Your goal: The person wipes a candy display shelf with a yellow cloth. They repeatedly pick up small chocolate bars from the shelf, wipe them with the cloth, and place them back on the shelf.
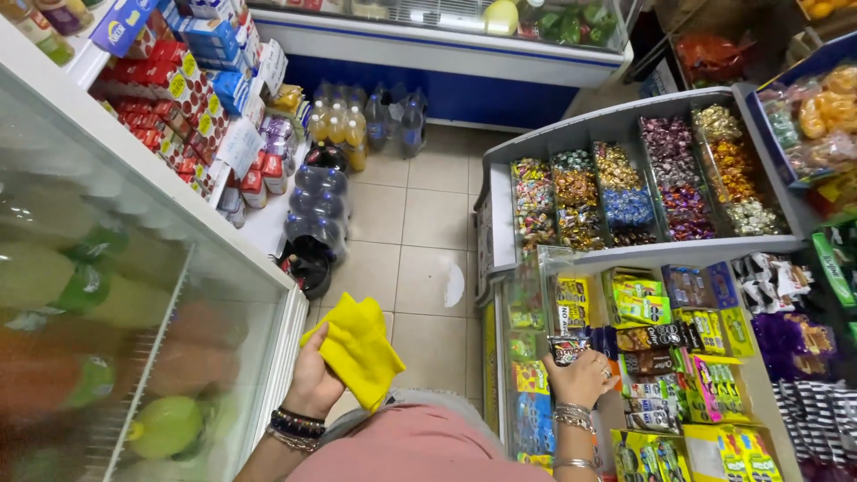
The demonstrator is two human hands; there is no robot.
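Yellow cloth (359, 348) is clenched in left hand (314, 382) beside glass-fronted fridge (134, 339) | dark snack packet (568, 349) is gripped by right hand (582, 378) fingers at sweets shelf (536, 357) | wiping is judged best done with neighbouring packets kept upright.

Left hand (314, 379) is raised in front of the body, fingers curled shut in a loose grip, dark bead bracelets stacked on the wrist. Right hand (580, 377) is out to the side at about the same height, palm down, fingers curled under, silver bangles on that wrist.
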